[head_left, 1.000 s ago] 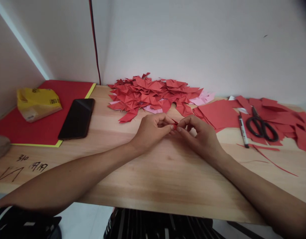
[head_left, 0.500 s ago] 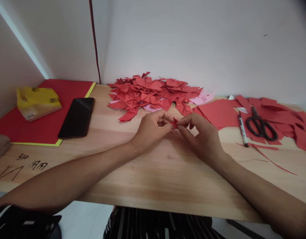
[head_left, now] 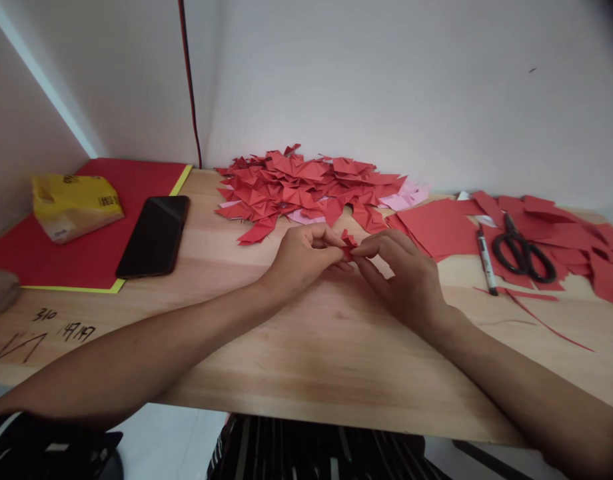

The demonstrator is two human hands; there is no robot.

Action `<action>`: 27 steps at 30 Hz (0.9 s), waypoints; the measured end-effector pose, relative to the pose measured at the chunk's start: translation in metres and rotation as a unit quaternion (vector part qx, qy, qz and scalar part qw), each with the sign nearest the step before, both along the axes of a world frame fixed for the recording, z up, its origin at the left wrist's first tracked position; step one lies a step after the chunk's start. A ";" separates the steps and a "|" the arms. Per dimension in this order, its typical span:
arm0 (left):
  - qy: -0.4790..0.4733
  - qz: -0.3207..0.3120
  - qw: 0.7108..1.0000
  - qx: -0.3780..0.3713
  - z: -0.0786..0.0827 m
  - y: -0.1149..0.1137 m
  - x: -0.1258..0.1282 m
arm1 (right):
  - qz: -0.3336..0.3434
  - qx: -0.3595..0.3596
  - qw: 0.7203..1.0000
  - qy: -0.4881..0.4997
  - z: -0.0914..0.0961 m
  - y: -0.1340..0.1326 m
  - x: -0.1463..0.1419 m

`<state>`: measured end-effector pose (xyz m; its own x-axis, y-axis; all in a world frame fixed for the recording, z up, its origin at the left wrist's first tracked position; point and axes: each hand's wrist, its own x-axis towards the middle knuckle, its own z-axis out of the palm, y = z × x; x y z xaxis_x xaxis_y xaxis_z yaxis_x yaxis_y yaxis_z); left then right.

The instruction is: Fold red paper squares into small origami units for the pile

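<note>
A small folded piece of red paper is pinched between my two hands over the middle of the table. My left hand grips its left side with thumb and index finger, the other fingers curled beneath. From the right, my right hand closes thumb and index finger on its lower right edge. The fingers hide much of the paper, so its full shape does not show. Just beyond my hands lies a pile of folded red paper pieces, with some pink ones among them.
Right of the pile lie red paper sheets, a marker, black-handled scissors and red scraps. On the left are a phone, large red sheet and yellow packet. A wall stands behind.
The folded red paper now sticks up higher between my fingers. My right fingertips have shifted slightly along its edge; both hands stay in about the same place.
</note>
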<state>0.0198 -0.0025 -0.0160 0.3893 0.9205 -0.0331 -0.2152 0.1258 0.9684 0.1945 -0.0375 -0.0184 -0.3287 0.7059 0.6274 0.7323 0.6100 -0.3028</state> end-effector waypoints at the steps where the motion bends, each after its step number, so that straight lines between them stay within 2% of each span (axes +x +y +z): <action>1: -0.006 0.001 1.000 -0.011 0.000 0.000 0.000 | 0.000 0.009 1.000 -0.008 0.000 0.000 0.000; 4: -0.020 0.001 0.998 -0.052 0.002 0.000 0.000 | 0.008 0.031 0.999 -0.030 0.003 -0.001 0.000; 9: -0.021 -0.020 0.994 -0.109 0.003 0.000 0.000 | 0.011 0.005 0.999 -0.037 0.004 -0.002 0.001; 21: -0.002 -0.047 0.995 -0.088 0.002 0.002 -0.001 | 0.028 -0.027 0.999 -0.033 -0.001 -0.001 0.007; 27: 0.014 -0.033 0.998 -0.051 -0.004 0.003 -0.001 | 0.024 -0.028 0.998 -0.054 -0.004 0.002 0.010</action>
